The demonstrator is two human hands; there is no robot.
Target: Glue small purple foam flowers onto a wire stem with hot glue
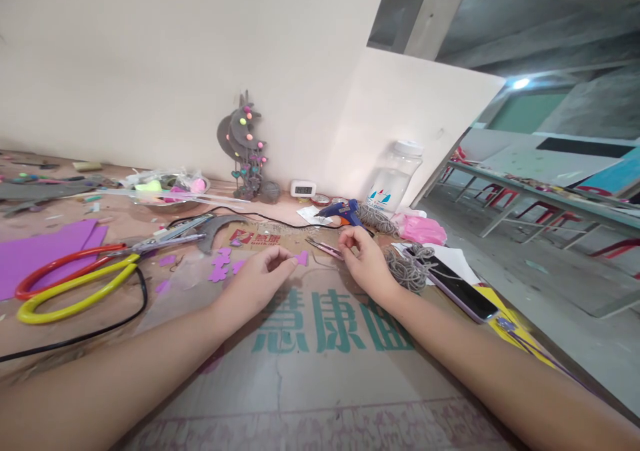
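Note:
My left hand (263,276) pinches a small purple foam piece (302,258) between thumb and forefinger above the cardboard. Across from it, my right hand (367,261) has its thumb and fingertips pressed together; whatever lies between them is too small to make out. A small pointed two-pronged tool (324,247), like tweezers or snips, reaches out beside the right fingertips. Whether that hand touches it I cannot tell. A thin strand shows below the tool. Several purple cut-outs (219,264) lie left of my left hand. Grey cord (407,268) is heaped beside my right wrist.
Large scissors (80,284) with red and yellow handles lie left, by purple sheets (45,254). A blue glue gun (343,210), timer (303,189), water bottle (395,178) and moon-shaped ornament (245,144) stand behind. A phone (457,288) lies right. Printed cardboard (300,384) covers the front.

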